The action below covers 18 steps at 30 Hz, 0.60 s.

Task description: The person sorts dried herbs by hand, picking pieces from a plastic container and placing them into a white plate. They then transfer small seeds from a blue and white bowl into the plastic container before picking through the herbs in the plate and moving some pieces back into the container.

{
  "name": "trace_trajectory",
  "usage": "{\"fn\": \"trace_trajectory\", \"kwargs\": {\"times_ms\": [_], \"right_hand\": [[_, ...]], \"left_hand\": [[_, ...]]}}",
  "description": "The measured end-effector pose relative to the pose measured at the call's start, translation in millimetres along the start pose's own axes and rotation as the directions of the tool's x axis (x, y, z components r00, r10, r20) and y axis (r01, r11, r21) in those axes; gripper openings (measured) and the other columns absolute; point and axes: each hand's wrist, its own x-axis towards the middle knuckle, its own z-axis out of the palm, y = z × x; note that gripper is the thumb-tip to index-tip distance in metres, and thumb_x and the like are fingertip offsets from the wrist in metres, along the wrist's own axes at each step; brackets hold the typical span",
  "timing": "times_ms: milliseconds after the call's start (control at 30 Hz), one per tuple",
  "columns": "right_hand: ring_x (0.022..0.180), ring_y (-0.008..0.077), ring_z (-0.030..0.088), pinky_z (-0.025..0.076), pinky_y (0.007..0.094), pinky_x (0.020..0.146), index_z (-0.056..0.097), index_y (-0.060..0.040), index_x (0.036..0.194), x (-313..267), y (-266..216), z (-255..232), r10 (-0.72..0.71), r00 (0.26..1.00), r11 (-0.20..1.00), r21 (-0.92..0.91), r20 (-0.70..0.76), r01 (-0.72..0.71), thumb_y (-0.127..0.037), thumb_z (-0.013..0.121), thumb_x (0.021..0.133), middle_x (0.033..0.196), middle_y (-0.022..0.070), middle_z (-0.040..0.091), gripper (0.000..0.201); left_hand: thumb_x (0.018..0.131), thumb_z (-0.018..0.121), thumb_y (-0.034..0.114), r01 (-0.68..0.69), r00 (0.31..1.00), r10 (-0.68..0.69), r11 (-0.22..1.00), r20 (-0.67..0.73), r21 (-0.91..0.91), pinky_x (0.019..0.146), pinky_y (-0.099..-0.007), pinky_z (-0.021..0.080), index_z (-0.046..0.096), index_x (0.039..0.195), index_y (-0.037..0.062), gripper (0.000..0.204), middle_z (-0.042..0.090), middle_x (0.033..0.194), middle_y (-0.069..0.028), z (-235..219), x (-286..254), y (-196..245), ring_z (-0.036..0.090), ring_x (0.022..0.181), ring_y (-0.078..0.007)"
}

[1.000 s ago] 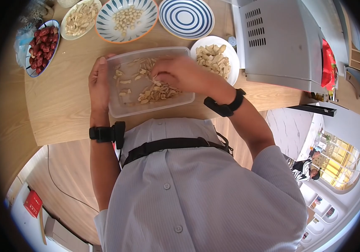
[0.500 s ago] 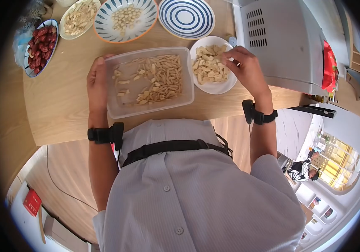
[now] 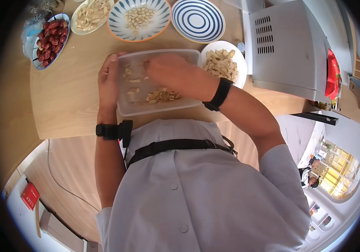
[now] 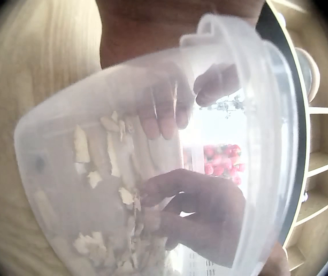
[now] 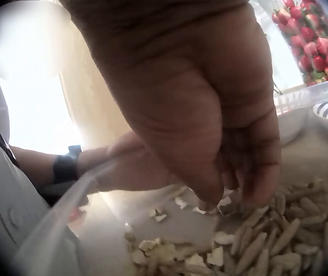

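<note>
A translucent plastic container (image 3: 140, 110) sits at the table's front edge, holding slim tan pieces (image 5: 290, 236) and flatter whitish slices (image 5: 215, 256). My left hand (image 3: 108, 80) grips its left side; through the clear wall in the left wrist view, some fingers show against the plastic. Inside the container, my right hand (image 3: 169, 71) reaches down with bent fingers. Its thumb and fingertips pinch a whitish slice (image 5: 225, 201) just over the container's bottom. In the head view this hand hides many of the pieces. A white plate (image 3: 241, 69) heaped with pale dried slices (image 3: 221, 63) stands right of the container.
Along the back are a plate of red dates (image 3: 50, 42), a plate of pale slices (image 3: 90, 17), an orange-rimmed plate (image 3: 117, 25) with round pale seeds, and a blue-ringed plate (image 3: 197, 20). A grey vented appliance (image 3: 285, 50) stands at right. Another person (image 3: 312, 178) is in the background.
The right hand went from the container to the white plate of slices, then back into the container, further left. The left hand keeps its grip. The head view has shifted slightly.
</note>
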Motion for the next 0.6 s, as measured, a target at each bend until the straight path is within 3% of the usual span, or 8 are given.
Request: {"fn": "trace_trajectory", "kwargs": {"times_ms": [167,367,467,600], "right_hand": [[0.087,0.0386,0.072,0.058,0.0459,0.072,0.068,0.0017,0.098,9,2,11,0.143,0.965,0.987,-0.098,0.221,-0.124,-0.007,0.067,0.083,0.085,0.0196,0.070,0.017],[0.087,0.0393,0.072,0.057,0.0477,0.074,0.072,-0.0034,0.096,3,13,10,0.151,0.952,0.986,-0.103,0.266,-0.128,-0.010,0.065,0.087,0.088,0.0178,0.072,0.013],[0.084,0.0403,0.070,0.056,0.0485,0.072,0.070,-0.0020,0.094,-7,15,3,0.064,0.995,0.996,0.064,0.076,-0.069,-0.009,0.065,0.088,0.089,0.0182,0.072,0.011],[0.081,0.0363,0.069,0.055,0.0430,0.070,0.068,-0.0027,0.092,-24,8,-38,0.187,0.982,0.945,0.273,0.000,-0.180,-0.006,0.068,0.088,0.085,0.0169,0.071,0.006]], "left_hand": [[0.112,0.050,0.035,0.004,1.000,-0.004,1.000,0.006,0.022,0.093,-0.0281,0.050,0.072,0.117,0.0013,0.040,0.071,0.107,-0.0020,2,0,2,0.062,0.100,-0.0100],[0.113,0.046,0.033,-0.018,1.000,0.016,0.997,0.025,0.074,0.096,-0.0291,0.051,0.070,0.122,0.0007,0.041,0.072,0.112,-0.0044,-2,3,-3,0.064,0.103,-0.0117],[0.113,0.047,0.034,-0.015,1.000,0.014,0.998,0.020,0.058,0.095,-0.0290,0.051,0.070,0.122,0.0006,0.041,0.072,0.111,-0.0043,-2,3,-5,0.064,0.103,-0.0117],[0.113,0.047,0.035,-0.004,1.000,0.004,0.999,0.019,0.043,0.094,-0.0286,0.051,0.070,0.122,0.0008,0.042,0.073,0.111,-0.0044,-4,2,-5,0.064,0.102,-0.0115]]}}
